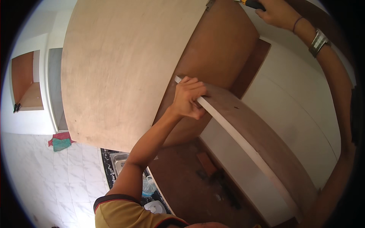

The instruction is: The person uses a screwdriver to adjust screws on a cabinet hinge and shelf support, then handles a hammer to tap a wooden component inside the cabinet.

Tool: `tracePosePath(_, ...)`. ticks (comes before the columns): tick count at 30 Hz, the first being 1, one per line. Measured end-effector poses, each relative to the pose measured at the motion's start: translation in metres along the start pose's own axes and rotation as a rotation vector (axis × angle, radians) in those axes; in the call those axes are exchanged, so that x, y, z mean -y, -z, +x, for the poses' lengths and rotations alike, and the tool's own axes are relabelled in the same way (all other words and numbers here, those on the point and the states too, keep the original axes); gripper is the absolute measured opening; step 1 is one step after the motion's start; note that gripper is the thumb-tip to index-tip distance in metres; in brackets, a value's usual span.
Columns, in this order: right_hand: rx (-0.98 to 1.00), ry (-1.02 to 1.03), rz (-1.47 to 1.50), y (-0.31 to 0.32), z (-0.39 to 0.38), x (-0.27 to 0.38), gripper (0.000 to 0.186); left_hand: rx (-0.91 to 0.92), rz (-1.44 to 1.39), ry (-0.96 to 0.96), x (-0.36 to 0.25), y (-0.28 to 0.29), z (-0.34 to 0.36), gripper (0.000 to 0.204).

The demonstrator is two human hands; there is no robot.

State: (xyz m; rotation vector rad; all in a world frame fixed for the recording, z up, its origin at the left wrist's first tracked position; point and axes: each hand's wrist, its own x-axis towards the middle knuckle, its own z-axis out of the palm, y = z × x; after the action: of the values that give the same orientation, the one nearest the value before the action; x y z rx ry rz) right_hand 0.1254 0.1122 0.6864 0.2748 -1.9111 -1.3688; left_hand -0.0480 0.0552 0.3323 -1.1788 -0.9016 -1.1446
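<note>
From where I'm standing, the person is spreading both arms wide; the left arm is slanting up from the lower edge out of a yellow sleeve [121, 214], its elbow slightly bent, and the left hand [188, 97] is clamping the end of a brown board [262, 135], the fingers curling together over its pale edge and the thumb lying lower, on the near side; the board is running from that hand down toward the lower right, in front of a white wall [292, 102]; the right arm is rising along the right side, bending at the wrist toward the upper edge, wearing a metal watch [318, 42] and a thin dark band [297, 24]; the right hand [276, 14] is holding a tool with a black and yellow handle [254, 4], the fingers closing around it, while the tool's tip is hiding beyond the upper edge, so I cannot tell what it is touching; a broad pale wooden panel [125, 72] is standing just left of the left hand, with a small metal hinge [209, 4] sitting at its upper right edge.
</note>
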Motion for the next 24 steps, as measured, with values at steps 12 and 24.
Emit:
tracePosePath(12,-0.038,0.026,0.521,-0.012,0.019,-0.016,0.025,0.000,-0.033,-0.018,-0.005,0.000,0.004,0.026)
tracePosePath(24,0.084,0.161,-0.413,0.017,-0.007,0.009,0.043,0.005,-0.022,0.021,-0.002,0.000,0.001,0.025)
